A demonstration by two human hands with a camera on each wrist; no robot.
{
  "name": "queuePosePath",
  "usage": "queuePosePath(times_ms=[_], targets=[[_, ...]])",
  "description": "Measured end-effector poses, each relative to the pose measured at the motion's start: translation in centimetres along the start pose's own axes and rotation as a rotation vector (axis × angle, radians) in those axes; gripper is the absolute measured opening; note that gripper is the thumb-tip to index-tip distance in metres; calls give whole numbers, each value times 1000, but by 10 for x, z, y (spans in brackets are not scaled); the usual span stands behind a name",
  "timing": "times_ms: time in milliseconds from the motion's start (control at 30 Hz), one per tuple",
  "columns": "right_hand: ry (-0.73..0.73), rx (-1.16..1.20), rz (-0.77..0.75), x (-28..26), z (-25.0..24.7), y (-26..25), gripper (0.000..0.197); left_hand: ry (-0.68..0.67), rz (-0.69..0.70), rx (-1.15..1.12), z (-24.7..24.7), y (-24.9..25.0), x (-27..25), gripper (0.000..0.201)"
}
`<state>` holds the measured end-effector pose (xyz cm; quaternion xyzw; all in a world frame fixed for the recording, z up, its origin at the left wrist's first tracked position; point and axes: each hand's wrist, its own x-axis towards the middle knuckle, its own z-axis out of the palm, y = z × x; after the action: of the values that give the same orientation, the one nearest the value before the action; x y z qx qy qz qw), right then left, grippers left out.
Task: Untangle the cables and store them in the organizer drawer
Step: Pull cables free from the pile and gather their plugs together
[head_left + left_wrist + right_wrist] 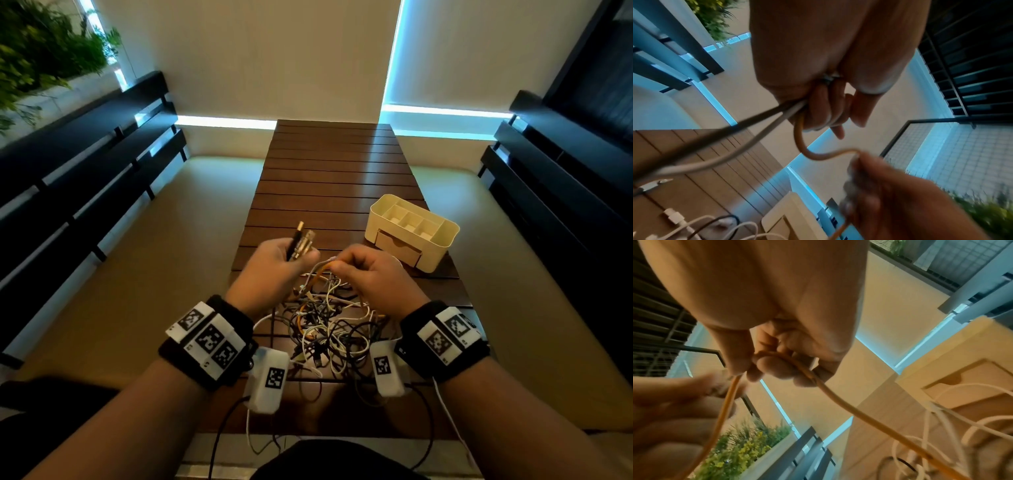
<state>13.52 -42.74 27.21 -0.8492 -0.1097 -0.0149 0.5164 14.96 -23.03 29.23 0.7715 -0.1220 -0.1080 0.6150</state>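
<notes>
A tangle of black, white and orange cables (329, 329) lies on the wooden slat table (335, 178) between my wrists. My left hand (291, 253) is raised above it and grips a bunch of cable ends (301, 240), with black and metal plugs sticking up past the fingers. In the left wrist view a black, a white and an orange cable (803, 146) run out of that fist (826, 110). My right hand (346, 263) pinches the orange cable (838, 400) close beside the left hand. The cream organizer (442, 246) stands to the right, its drawer (397, 248) closed.
Dark slatted benches (85, 164) line both sides of the narrow table. A planter with green foliage (41, 51) is at the far left. The far half of the table holds nothing. Thin wires from the wrist cameras (270, 380) hang over the near edge.
</notes>
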Motion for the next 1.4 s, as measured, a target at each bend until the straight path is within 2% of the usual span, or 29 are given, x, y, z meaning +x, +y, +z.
queuePosePath(times_ms=[67, 167, 267, 367, 433, 500, 567, 633, 733, 767, 833, 967, 1033, 1167, 1233, 1333, 1400], targets=[[18, -23, -60, 4, -2, -11, 10, -80, 12, 9, 6, 0, -3, 21], [49, 15, -73, 4, -4, -16, 7, -202, -15, 21, 2, 7, -4, 16], [20, 95, -33, 0, -2, -10, 10, -222, 0, 27, -8, 14, -7, 14], [6, 181, 58, -2, 1, 7, 16, -125, 10, -249, -25, 19, -7, 16], [24, 175, 114, -4, 0, 17, 19, -70, -8, -307, -39, 18, -8, 14], [59, 104, 126, -5, -1, 18, 17, -42, -64, -143, -47, 6, -11, 17], [81, 10, 97, -1, -2, 13, 14, -13, -154, 159, -52, -9, -13, 23], [36, -98, 76, 2, -1, 7, 13, 95, -213, 360, -53, -22, -12, 25], [-133, -292, 95, 6, 2, 1, 9, 348, -164, 421, -54, -20, -7, 22], [-174, -336, 98, 7, 5, -1, 8, 375, -113, 437, -52, -16, -6, 23], [-214, -371, 82, 10, 9, -5, 6, 289, -20, 449, -41, -9, -3, 20], [-150, -357, -62, 18, 14, -15, 6, -94, 90, 490, -18, -11, -3, 13], [-103, -327, -95, 19, 11, -20, 6, -151, 98, 451, -15, -14, -3, 15], [-90, -172, -72, 15, 12, -17, 9, -31, 179, 447, -17, -6, -3, 19], [-58, -83, 8, 12, 14, -5, 14, 69, 191, 338, -22, 4, -2, 19], [-34, -35, 120, 6, 14, 16, 21, 173, 141, 64, -35, 11, -5, 18], [11, 5, 141, 5, 11, 21, 21, 180, 95, 152, -41, 8, -6, 22]])
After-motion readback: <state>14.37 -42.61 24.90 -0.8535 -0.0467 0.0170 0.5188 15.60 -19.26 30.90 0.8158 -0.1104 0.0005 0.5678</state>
